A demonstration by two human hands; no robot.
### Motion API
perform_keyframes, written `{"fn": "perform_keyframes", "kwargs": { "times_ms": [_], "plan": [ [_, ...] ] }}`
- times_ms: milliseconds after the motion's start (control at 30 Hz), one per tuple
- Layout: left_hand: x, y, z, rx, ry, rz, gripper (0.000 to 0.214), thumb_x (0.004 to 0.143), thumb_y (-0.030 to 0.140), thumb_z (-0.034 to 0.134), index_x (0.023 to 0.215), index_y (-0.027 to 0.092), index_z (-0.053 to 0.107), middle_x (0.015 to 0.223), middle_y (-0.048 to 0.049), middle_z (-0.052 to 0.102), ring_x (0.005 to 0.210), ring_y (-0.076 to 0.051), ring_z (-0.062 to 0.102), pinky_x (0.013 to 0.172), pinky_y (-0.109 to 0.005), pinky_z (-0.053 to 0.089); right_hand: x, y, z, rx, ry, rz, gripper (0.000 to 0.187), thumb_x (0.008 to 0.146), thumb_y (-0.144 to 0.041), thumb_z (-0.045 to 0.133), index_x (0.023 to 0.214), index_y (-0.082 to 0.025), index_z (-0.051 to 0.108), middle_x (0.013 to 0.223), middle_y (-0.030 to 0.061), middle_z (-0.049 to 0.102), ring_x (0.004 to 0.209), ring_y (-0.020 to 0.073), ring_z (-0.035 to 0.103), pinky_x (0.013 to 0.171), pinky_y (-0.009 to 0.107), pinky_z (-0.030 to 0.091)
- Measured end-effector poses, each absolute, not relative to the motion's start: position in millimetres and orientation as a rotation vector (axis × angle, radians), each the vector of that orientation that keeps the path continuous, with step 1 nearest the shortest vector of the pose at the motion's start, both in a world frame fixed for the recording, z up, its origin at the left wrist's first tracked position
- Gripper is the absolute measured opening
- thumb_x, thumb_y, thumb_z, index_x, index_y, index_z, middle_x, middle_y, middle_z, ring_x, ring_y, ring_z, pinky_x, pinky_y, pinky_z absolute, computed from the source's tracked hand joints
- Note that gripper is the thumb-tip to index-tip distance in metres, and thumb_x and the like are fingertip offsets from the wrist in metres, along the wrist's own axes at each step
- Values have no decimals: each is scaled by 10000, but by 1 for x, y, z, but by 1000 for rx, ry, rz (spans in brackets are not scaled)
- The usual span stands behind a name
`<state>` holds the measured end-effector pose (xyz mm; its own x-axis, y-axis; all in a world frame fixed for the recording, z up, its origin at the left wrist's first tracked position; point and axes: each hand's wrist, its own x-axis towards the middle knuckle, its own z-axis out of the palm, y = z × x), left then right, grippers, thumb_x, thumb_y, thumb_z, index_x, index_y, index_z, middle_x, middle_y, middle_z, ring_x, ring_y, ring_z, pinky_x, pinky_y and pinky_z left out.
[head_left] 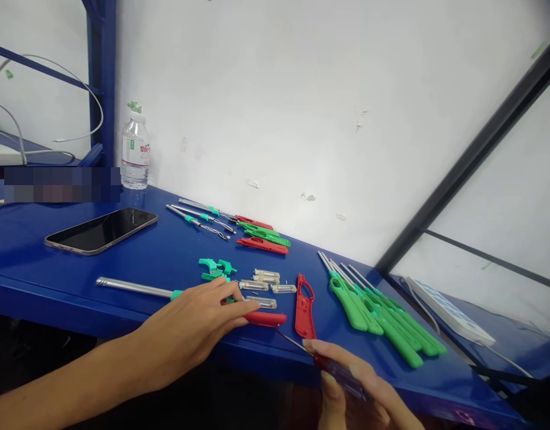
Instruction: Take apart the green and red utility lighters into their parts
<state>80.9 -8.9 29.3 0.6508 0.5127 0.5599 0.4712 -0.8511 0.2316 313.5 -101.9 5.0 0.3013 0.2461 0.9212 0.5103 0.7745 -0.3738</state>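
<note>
My left hand (198, 325) lies on a lighter with a long metal tube (134, 288) and a red handle half (266, 318), its fingers closed over the middle to press it against the blue table (42, 263). My right hand (359, 388), at the table's front edge, grips a screwdriver (332, 370) with a dark red handle. The thin screwdriver shaft (292, 342) points towards the red handle half. Just right of it lies a separate red handle shell (304, 306). Small clear parts (266, 280) and green trigger pieces (216, 269) sit beyond my left fingers.
Several assembled green lighters (382, 313) lie in a row at the right. More red and green lighters (239, 226) lie near the white wall. A phone (102, 230) lies face up at the left, with a water bottle (135, 152) behind it. A white power strip (449, 310) sits at the far right.
</note>
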Motion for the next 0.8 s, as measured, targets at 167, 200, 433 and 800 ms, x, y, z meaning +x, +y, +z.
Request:
{"fn": "perform_keyframes", "kwargs": {
  "times_ms": [167,200,433,800],
  "plan": [
    [81,-10,28,2793,862,1017,395,1183,268,414,1497,409,608,1118,-2,687,920,-161,636,791,-295,493,312,-93,1,-676,-1214,-300,288,992,-47,748,1140,-251,607,1001,38,850,778,231,849,595,350,709],
    [82,-10,28,2786,868,1023,388,1189,291,405,1498,408,607,1115,-5,688,925,-165,636,791,-298,495,313,-91,1,-664,-1217,-315,294,988,-46,754,1146,-247,609,1000,37,848,772,226,849,594,339,709],
    [81,-10,27,2774,898,993,406,1202,357,345,1506,422,605,1093,-8,681,889,-174,636,775,-309,502,316,-88,1,-627,-1249,-273,305,977,-43,766,1179,-234,638,1009,75,851,786,241,851,583,334,704],
    [82,-9,29,2819,895,1013,412,1204,346,344,1524,409,596,1070,1,686,880,-165,646,759,-300,497,330,-104,-6,-810,-1426,-513,230,968,-193,818,1078,-334,673,974,23,836,771,270,841,574,398,723]
  ]
}}
